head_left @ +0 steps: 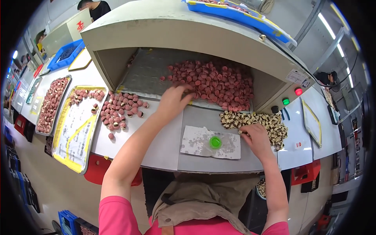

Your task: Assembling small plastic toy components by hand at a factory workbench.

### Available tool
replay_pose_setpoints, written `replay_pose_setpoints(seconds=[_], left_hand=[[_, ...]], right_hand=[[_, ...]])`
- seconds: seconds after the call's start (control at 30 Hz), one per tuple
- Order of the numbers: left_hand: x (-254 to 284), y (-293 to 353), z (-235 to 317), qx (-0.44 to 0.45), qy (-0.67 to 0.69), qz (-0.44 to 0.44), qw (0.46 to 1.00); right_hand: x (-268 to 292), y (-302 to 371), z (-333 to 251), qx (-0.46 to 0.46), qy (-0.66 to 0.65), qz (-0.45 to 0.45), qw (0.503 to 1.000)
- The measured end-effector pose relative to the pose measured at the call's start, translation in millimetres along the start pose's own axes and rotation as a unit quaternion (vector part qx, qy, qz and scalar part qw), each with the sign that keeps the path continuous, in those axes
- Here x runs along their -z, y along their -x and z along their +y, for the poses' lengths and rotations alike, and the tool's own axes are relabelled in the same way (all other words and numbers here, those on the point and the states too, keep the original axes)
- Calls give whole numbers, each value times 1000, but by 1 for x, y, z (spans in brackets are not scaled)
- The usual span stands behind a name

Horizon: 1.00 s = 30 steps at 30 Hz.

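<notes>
My left hand (175, 100) reaches to the near-left edge of a heap of small pink round caps (211, 82) inside a box-shaped metal housing. Its fingers are curled together, and what they may hold is hidden. At the left edge of a pile of small cream-and-dark pieces (274, 125) is my right hand (256, 138), thumb and fingertips pinched on what looks like one of those pieces. Between my hands, nearer to me, a bright green round dish (215, 142) sits on a stained white sheet (192, 141).
Joined pink-and-dark pieces (119, 107) lie loose at the left, beside a yellow-taped tray (72, 129) and a fuller tray (53, 103). The housing (164, 29) arches over the heap, carrying a blue tray (239, 17). Red and green buttons (286, 101) are at its right. Other people are in the background.
</notes>
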State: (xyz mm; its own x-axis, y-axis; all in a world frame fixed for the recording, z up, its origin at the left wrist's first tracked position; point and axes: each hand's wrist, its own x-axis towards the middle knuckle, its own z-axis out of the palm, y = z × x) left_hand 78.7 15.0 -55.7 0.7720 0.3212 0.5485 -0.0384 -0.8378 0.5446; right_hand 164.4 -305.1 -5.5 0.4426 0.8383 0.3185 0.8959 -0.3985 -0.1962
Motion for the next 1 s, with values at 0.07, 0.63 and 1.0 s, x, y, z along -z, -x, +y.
replay_pose_setpoints(seconds=[0.07, 0.63, 1.0], left_hand=[[-7, -3, 10, -3, 42, -45, 998], [-11, -12, 5, 121, 245, 15, 962], [33, 56, 30, 81, -28, -18, 996]], right_hand=[[0, 0, 3, -20, 12, -8, 1000], [-13, 80, -3, -151, -65, 72, 984], [-9, 78, 9, -173, -137, 59, 974]])
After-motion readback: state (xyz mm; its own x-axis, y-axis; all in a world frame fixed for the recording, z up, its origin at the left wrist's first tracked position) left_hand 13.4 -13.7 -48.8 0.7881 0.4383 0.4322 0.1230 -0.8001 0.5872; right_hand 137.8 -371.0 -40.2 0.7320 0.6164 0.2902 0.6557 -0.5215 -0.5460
